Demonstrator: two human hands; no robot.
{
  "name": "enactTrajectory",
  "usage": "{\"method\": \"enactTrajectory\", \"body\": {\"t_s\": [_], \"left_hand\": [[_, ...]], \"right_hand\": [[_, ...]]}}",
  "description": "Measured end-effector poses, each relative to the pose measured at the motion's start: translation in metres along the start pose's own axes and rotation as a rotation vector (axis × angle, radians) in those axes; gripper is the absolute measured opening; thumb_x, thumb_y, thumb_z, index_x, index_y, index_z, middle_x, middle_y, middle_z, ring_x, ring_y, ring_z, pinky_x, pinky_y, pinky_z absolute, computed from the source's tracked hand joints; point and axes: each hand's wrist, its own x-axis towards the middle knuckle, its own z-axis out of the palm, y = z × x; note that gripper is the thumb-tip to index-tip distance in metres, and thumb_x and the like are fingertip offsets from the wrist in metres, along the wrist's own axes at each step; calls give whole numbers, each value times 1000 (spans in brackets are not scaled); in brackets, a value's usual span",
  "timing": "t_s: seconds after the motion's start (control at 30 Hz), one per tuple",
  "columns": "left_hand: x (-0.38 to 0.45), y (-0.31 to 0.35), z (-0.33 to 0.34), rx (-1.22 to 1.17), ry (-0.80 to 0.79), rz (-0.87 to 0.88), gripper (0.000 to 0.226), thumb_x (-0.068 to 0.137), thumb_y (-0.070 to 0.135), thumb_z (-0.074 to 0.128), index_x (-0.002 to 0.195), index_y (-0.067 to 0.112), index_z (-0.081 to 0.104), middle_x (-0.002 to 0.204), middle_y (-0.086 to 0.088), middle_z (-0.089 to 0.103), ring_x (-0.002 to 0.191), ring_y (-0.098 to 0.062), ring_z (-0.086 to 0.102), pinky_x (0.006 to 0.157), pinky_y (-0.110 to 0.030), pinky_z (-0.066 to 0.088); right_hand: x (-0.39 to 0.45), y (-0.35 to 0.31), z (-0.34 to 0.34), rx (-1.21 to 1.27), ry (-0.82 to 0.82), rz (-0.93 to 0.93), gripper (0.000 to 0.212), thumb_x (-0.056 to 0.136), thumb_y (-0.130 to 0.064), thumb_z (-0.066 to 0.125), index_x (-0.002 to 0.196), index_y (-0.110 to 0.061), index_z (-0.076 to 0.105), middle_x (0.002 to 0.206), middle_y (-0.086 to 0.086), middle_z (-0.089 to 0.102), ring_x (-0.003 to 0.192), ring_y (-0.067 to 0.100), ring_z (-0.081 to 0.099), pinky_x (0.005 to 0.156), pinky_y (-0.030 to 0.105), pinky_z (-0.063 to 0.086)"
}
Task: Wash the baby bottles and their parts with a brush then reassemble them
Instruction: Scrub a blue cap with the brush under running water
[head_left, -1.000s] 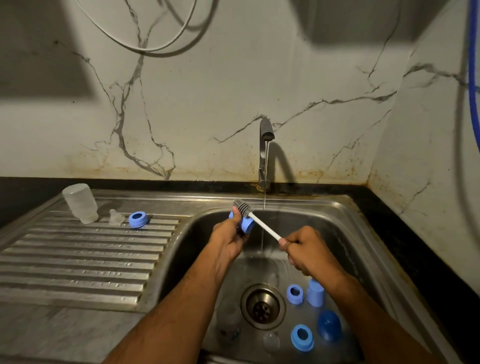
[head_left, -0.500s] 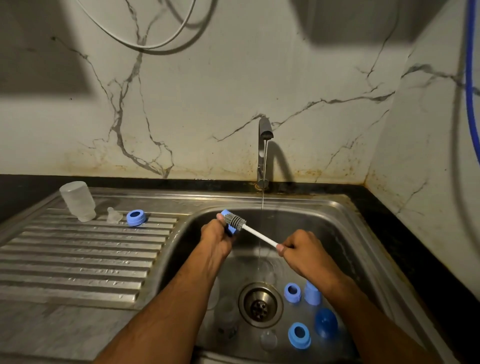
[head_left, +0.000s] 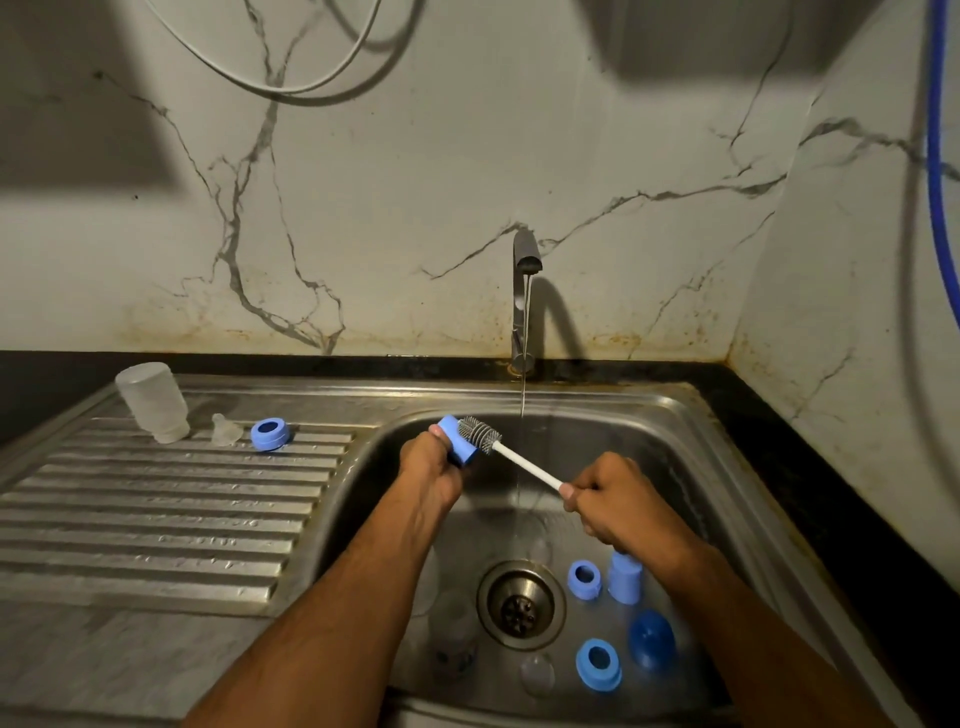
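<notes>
Sink rim curves just behind your hands; basin floor near drain holds blue rings and caps, bare steel between your wrists. Your left hand grips blue cap over basin's left edge. Your right hand fists around white brush handle, bristles touching cap. Tap runs between hands.
</notes>
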Motion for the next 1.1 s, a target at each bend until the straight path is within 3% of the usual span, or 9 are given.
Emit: {"method": "enactTrajectory", "body": {"t_s": [0.13, 0.2, 0.33, 0.43, 0.53, 0.73, 0.93, 1.03, 1.1], "left_hand": [[-12, -19, 15, 44, -104, 6, 40, 106, 19, 37, 141, 0, 44, 86, -5, 54, 73, -19, 56, 95, -42, 50], [-17, -15, 17, 14, -122, -4, 32, 106, 19, 39, 133, 6, 48, 87, -9, 55, 74, -23, 57, 94, -47, 50], [-7, -3, 7, -229, -99, -62, 35, 97, 1, 45, 129, -7, 54, 95, -23, 62, 85, -36, 60, 97, -59, 47], [-17, -1, 7, -259, -145, -66, 35, 100, 15, 54, 130, -3, 53, 115, -23, 62, 100, -36, 62, 85, -53, 52], [-15, -4, 6, -228, -146, -30, 38, 97, 8, 57, 133, -1, 50, 125, -24, 59, 97, -34, 64, 72, -50, 54], [-10, -16, 4, -90, -127, -81, 26, 90, 2, 63, 116, -2, 60, 116, -20, 66, 101, -33, 65, 95, -52, 52], [-12, -11, 7, -129, -82, -29, 25, 92, -5, 59, 117, -6, 58, 103, -23, 62, 85, -34, 61, 72, -51, 56], [-10, 0, 2, -246, -42, -12, 12, 94, -5, 55, 106, -7, 58, 99, -21, 62, 79, -31, 62, 48, -43, 58], [-9, -1, 3, -233, -33, 6, 17, 95, -3, 55, 110, -7, 59, 94, -21, 63, 74, -30, 64, 42, -38, 56]], "right_hand": [[5, -9, 4, -42, 71, -25, 33, 98, -29, 62, 70, -13, 67, 58, 2, 60, 56, 13, 58, 57, 30, 51], [6, -10, 2, 19, 60, -11, 35, 98, -27, 61, 67, -14, 66, 54, 0, 57, 50, 10, 54, 52, 28, 47], [1, 0, 1, 72, -9, 24, 31, 96, -27, 63, 78, -3, 69, 54, 3, 53, 43, 9, 45, 45, 23, 37], [2, 2, 2, 61, -6, 45, 29, 96, -29, 64, 83, -4, 69, 58, 4, 54, 46, 11, 46, 46, 23, 38], [2, 3, -1, 90, -11, 47, 31, 97, -25, 63, 81, 0, 70, 53, 4, 51, 40, 8, 43, 41, 20, 36], [7, 1, 4, 32, 35, 5, 31, 96, -28, 64, 78, -3, 69, 59, 6, 55, 50, 13, 49, 51, 27, 42], [5, 0, 2, 75, -5, 28, 30, 97, -27, 63, 80, -3, 70, 56, 3, 53, 45, 9, 45, 46, 23, 38], [1, 2, -4, 93, -65, 60, 31, 97, -25, 62, 83, 1, 71, 54, 6, 51, 44, 12, 44, 41, 23, 36], [2, 1, -3, 51, -45, 28, 31, 96, -27, 64, 82, 0, 70, 57, 6, 54, 47, 13, 47, 44, 24, 39]]}}
